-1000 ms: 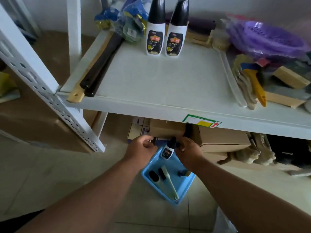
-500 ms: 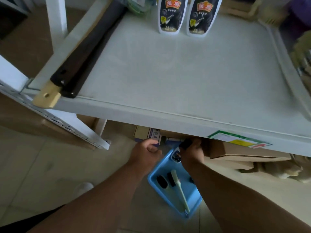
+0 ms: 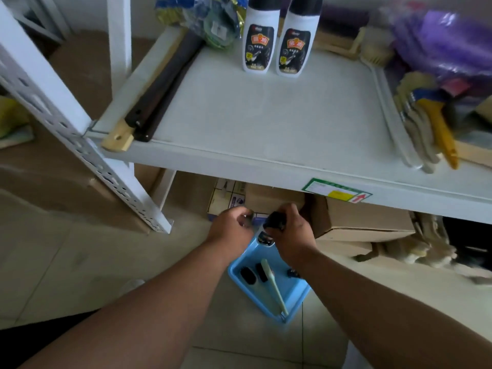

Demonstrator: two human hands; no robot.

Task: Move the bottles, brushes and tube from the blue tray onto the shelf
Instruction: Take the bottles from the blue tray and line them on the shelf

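Both hands lifted slightly | right hand grips bottle by cap | left hand curled, contents unclear

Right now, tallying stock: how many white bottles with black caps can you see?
3: two bottles upright side by side on the shelf, one bottle in the right hand over the blue tray. Others may be hidden.

R hand gripping bottle

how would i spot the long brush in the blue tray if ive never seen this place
Look below the white shelf to the blue tray on the floor between the person's forearms. The long brush lies lengthwise in it, pale green and slim, far longer than the two short black items beside it.
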